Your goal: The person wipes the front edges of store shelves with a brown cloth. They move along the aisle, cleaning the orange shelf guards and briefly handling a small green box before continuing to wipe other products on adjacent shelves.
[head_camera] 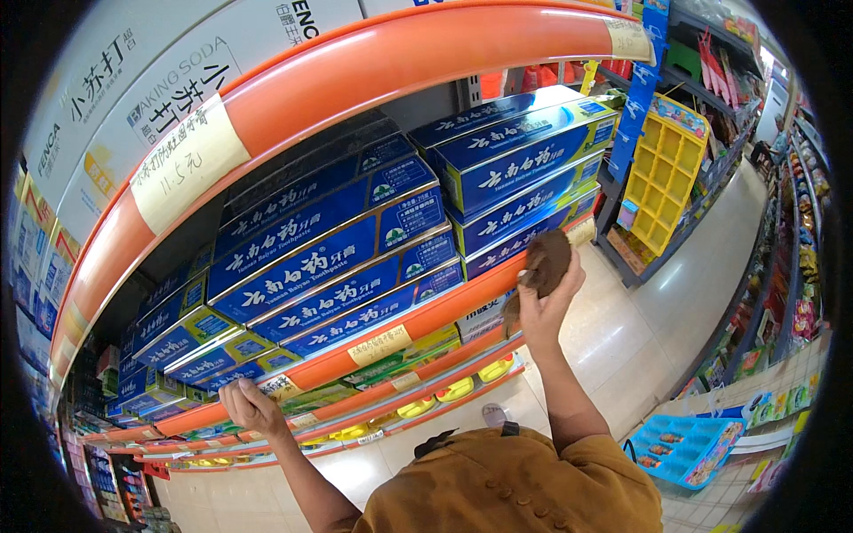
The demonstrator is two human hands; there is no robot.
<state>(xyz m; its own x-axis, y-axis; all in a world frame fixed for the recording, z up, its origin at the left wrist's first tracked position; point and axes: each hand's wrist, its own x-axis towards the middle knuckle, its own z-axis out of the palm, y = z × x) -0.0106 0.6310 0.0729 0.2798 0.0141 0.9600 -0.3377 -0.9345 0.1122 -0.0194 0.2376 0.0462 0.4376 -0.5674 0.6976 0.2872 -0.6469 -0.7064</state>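
My right hand (552, 296) grips a bunched dark brown cloth (548, 261) at the right end of the orange shelf edge (493, 280). A loose brown end hangs below it. Lower left, my left hand (252, 408) is curled into a loose fist against the same edge, beside a handwritten price label (280, 386); nothing shows in it. Behind the edge lie stacked blue toothpaste boxes (300, 273). A second stack of blue boxes (523, 166) sits to the right, nearest the cloth, and smaller blue-and-green boxes (200, 350) are at the left.
An upper shelf with an orange edge (426, 50) arches over the boxes, holding white cartons (120, 86). Yellow containers (455, 390) stand on the lowest shelf. At right are a yellow compartment tray (666, 170), a tiled aisle (673, 326) and a blue tray (683, 450).
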